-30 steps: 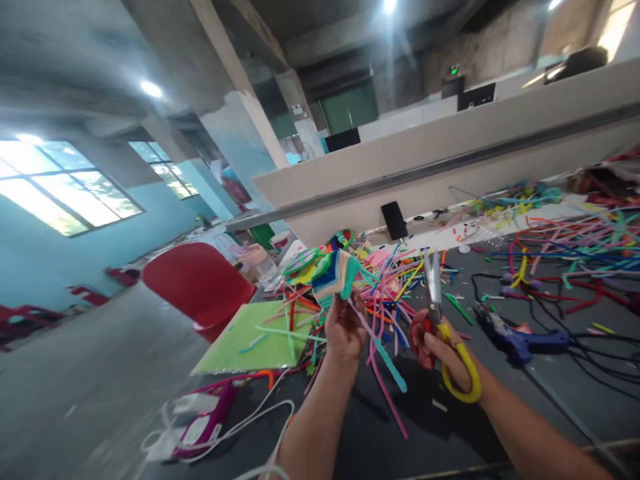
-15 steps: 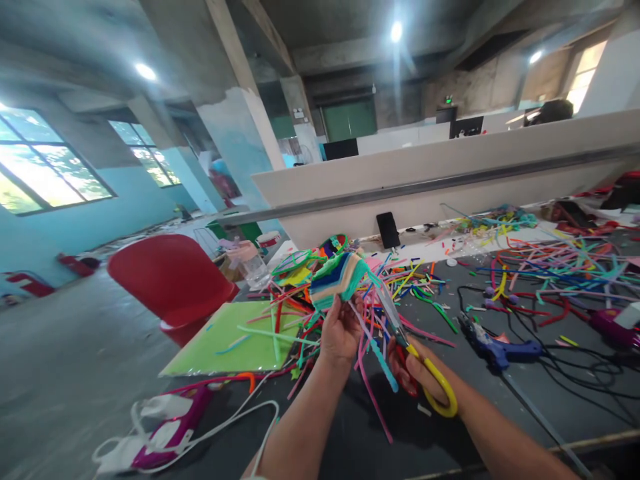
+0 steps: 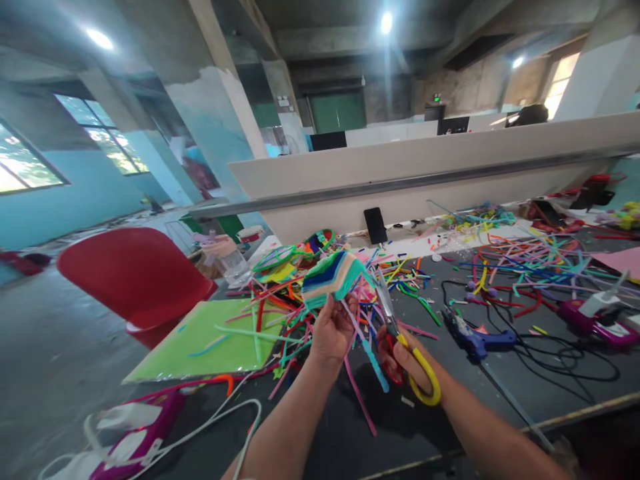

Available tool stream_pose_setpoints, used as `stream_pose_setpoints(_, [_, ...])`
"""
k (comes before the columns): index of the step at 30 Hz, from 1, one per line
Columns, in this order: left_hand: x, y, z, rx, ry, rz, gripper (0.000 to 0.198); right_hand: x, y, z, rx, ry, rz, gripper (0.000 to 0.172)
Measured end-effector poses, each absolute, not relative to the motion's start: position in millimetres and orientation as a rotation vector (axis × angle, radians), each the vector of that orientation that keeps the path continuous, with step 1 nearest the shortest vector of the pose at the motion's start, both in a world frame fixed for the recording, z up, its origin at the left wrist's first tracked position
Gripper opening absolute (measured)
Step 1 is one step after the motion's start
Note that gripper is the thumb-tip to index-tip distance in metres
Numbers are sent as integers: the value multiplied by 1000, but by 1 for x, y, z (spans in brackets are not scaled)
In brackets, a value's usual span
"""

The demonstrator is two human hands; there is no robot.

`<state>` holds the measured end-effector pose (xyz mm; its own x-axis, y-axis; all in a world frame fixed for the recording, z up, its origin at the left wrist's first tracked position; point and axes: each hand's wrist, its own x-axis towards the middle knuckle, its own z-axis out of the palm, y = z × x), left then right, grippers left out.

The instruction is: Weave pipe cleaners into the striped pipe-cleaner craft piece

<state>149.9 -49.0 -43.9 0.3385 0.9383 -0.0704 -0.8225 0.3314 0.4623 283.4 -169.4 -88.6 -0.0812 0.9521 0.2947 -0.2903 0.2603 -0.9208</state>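
My left hand (image 3: 333, 330) pinches the lower edge of a striped pipe-cleaner piece (image 3: 327, 283) in green, dark blue, beige and teal. From its underside a stem (image 3: 369, 353), lilac above and light blue below, hangs past my fingers. In my right hand (image 3: 397, 357) are scissors (image 3: 425, 383) with one yellow and one red handle loop. Their blades (image 3: 385, 298) point up and away, close to the right end of the striped piece. Whether the blades touch it, I cannot tell. Loose pipe cleaners (image 3: 420, 303) lie behind both hands.
On the right lie a blue glue gun (image 3: 483, 340) and black cables (image 3: 565, 363). A green sheet pack (image 3: 200, 340), a purple power strip (image 3: 143, 433) and a red chair (image 3: 135, 280) are at left. A phone (image 3: 375, 225) leans on the partition (image 3: 320, 223) behind.
The view has turned to the right, so the scene sits further left. Both hands keep their holds on the striped piece and the scissors, with little movement between them.
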Motion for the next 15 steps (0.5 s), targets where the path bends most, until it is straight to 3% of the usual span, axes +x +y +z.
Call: stream_pose_setpoints(15, [142, -45, -36, 353, 364, 1250, 29, 282, -173, -82, -786, -1236, 1224, 48])
